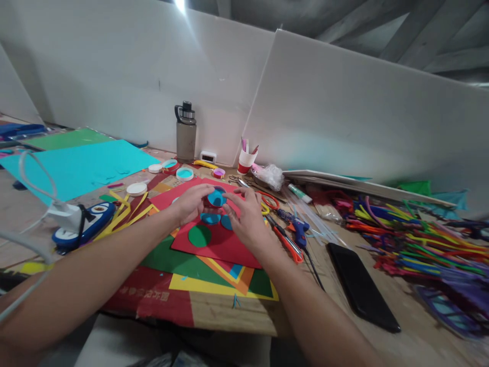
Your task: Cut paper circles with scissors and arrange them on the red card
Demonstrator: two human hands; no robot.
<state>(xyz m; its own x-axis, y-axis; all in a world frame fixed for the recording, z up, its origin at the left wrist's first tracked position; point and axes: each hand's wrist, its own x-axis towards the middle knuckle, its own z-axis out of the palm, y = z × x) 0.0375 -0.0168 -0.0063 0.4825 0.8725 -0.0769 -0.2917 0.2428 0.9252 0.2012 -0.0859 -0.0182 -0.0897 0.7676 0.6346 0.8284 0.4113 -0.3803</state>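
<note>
Above a red sheet (225,250), my left hand (192,204) grips a small round tub (216,198) with blue inside and a dark reddish rim. My right hand (246,211) has its fingers bent at the tub's right edge; the thumb and fingertips seem to touch it, though the exact contact is hard to see. Two blue discs (210,218) lie on the red sheet just under the hands, one partly covered by the right hand. Closer to me on that sheet is a green disc (199,236).
Green, yellow and orange sheets (221,287) lie beneath. Right of the hands are a cutter (288,242), a blue glue gun (300,229), a black phone (361,285) and a pile of pipe cleaners (412,234). A bottle (186,135) and paper cup (246,160) stand behind; a power strip (86,224) sits left.
</note>
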